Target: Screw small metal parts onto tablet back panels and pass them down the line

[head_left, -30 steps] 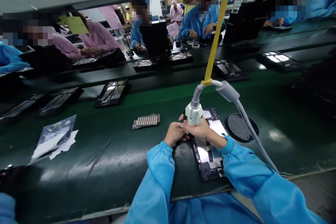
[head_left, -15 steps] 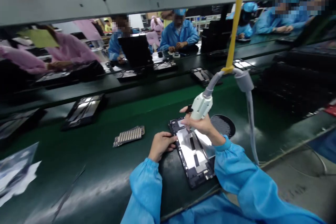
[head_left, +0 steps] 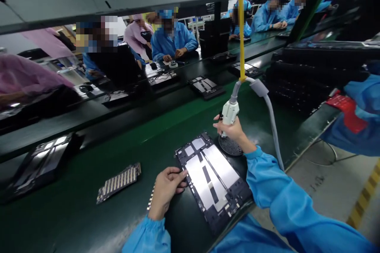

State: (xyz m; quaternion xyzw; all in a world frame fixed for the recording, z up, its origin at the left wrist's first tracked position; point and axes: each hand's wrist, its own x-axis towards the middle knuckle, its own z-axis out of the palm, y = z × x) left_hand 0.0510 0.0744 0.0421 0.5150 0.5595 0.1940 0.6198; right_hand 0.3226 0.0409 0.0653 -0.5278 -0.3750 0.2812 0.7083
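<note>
An opened tablet (head_left: 213, 174) with silvery battery panels and a black frame lies on the green bench in front of me. My left hand (head_left: 170, 185) is at its left edge, thumb and fingers closed on the rim. In my right hand (head_left: 233, 129) is a white electric screwdriver (head_left: 230, 112), held upright with the fingers wrapped round its lower body. Its tip points down at a round black dish (head_left: 230, 146) of small parts beyond the tablet's right side; whether it touches them I cannot tell. A gold-striped strip of small boards (head_left: 119, 182) lies to the left.
A yellow strap (head_left: 241, 27) holds up the screwdriver's grey cable (head_left: 273, 126). Further tablets (head_left: 44, 162) sit along the line at left and behind. Black trays (head_left: 299, 75) are stacked at right, near a red item (head_left: 347, 110). People in blue and pink work across the bench.
The screwdriver in my right hand has moved from above the tablet to over the round dish. The tablet's panels are now uncovered. My left hand stays at its edge; the view has shifted right.
</note>
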